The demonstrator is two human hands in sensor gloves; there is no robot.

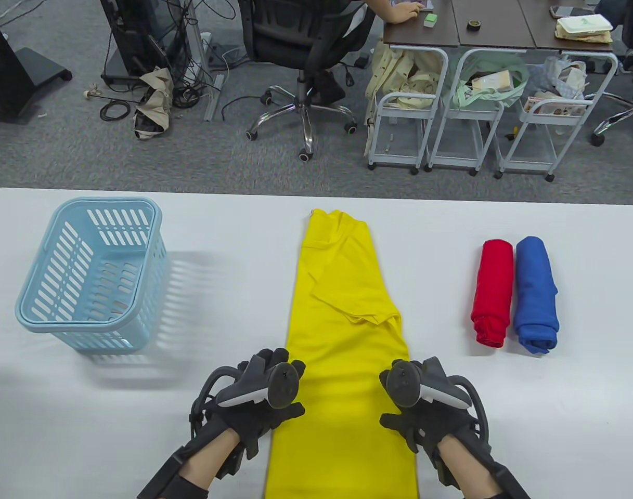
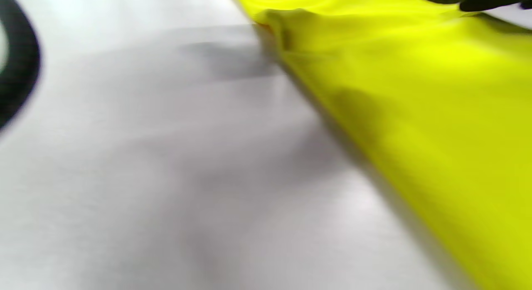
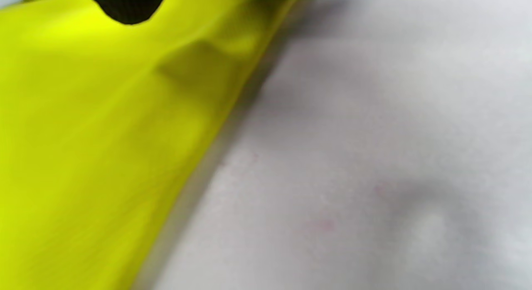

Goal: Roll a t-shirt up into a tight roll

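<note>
Left hand (image 1: 261, 397) and right hand (image 1: 417, 400) flank the folded yellow shirt (image 1: 342, 332) at its edges; grip cannot be told.

Layout, referenced to the yellow cotton t-shirt folded into a long strip (image 1: 342, 312):
- Strip lies flat at mid-width of the white table (image 1: 191, 416), running from near edge toward far edge.
- Pale blue slatted plastic basket (image 1: 77, 326): well left of strip, on table.
- Red rolled fabric bundle (image 1: 493, 291): right of strip, apart from it.
- Blue rolled fabric bundle (image 1: 535, 293): touching the red bundle's right side.
- Left hand (image 1: 259, 400) at strip's left edge, right hand (image 1: 425, 400) at its right edge, both near its near end.
</note>
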